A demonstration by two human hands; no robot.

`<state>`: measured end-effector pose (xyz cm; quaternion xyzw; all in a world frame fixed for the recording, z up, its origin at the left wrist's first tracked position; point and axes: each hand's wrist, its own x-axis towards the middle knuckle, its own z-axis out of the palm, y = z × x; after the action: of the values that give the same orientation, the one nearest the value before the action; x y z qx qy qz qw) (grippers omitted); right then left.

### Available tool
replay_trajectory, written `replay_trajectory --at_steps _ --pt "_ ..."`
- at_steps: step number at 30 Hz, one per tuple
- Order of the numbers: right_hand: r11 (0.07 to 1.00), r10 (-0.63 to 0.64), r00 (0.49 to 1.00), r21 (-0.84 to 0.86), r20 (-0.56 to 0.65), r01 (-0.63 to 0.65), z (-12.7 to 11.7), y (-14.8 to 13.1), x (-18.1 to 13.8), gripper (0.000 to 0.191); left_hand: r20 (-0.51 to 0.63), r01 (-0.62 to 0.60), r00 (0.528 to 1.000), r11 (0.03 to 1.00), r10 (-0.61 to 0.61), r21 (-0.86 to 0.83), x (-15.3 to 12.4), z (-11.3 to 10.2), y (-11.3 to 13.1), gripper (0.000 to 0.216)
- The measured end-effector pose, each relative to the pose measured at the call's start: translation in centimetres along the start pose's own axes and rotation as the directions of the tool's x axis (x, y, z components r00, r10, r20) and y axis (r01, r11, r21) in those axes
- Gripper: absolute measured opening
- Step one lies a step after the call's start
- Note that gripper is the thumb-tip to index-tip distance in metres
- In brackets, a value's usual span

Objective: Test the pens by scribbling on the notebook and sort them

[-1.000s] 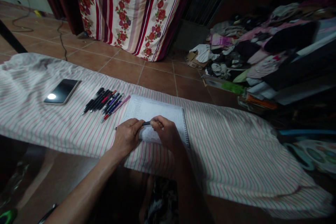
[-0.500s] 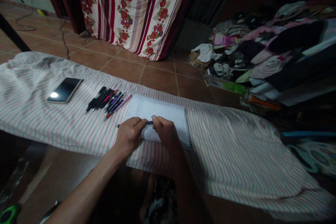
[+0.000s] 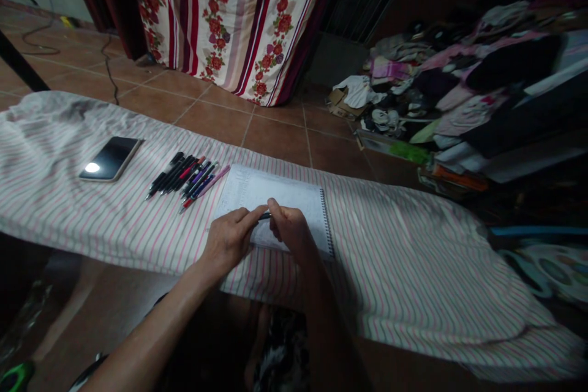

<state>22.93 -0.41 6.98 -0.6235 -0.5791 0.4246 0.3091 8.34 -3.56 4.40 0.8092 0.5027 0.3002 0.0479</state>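
A dark pen (image 3: 265, 216) spans the short gap between my two hands, above an open spiral notebook (image 3: 289, 187) with writing on its pages. My right hand (image 3: 290, 225) is closed around one end of the pen, thumb on top. My left hand (image 3: 229, 236) is closed on the rest of it, and its index finger stretches toward the right thumb. Most of the pen is hidden by the fingers. Left of the notebook lies a bunch of pens (image 3: 186, 177), mostly black, with some red, purple and pink ones.
A phone (image 3: 110, 159) lies face up on the striped cloth (image 3: 413, 257) covering the low surface. Beyond it are a tiled floor (image 3: 275, 135) and a flowered curtain (image 3: 229, 18). Clothes (image 3: 441, 73) are heaped at the back right.
My left index finger has extended toward the right thumb, so less of the pen shows between the hands. The dark pen end left of my left hand is now barely visible.
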Motion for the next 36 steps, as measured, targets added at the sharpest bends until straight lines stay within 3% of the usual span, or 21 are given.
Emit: replay_trajectory --at_steps 9,13,16,19,23,36 --pt "0.987 0.045 0.998 0.155 0.035 -0.05 -0.25 -0.12 0.04 0.062 0.05 0.105 0.994 0.95 -0.094 -0.295 0.17 0.12 0.15 0.038" --pt "0.965 0.04 0.999 0.258 0.026 -0.045 -0.44 0.17 0.44 0.062 0.065 0.233 0.971 0.84 -0.231 -0.491 0.34 0.25 0.03 0.036" --pt "0.943 -0.039 0.997 0.327 -0.071 0.06 -0.54 0.23 0.61 0.045 0.148 0.352 0.932 0.73 -0.331 -0.585 0.57 0.02 0.23 0.037" --pt "0.918 -0.113 0.992 0.376 -0.053 0.125 -0.61 0.09 0.49 0.03 0.217 0.416 0.901 0.607 -0.376 -0.677 0.78 -0.18 0.46 0.04" --pt "0.904 -0.139 0.989 0.413 0.043 0.109 -0.68 -0.04 0.19 0.028 0.256 0.442 0.88 0.488 -0.401 -0.753 0.81 0.0 0.34 0.039" --pt "0.907 -0.142 0.99 0.402 -0.001 0.13 -0.89 0.01 0.15 0.026 0.321 0.445 0.886 0.424 -0.333 -0.789 0.82 -0.01 0.15 0.029"
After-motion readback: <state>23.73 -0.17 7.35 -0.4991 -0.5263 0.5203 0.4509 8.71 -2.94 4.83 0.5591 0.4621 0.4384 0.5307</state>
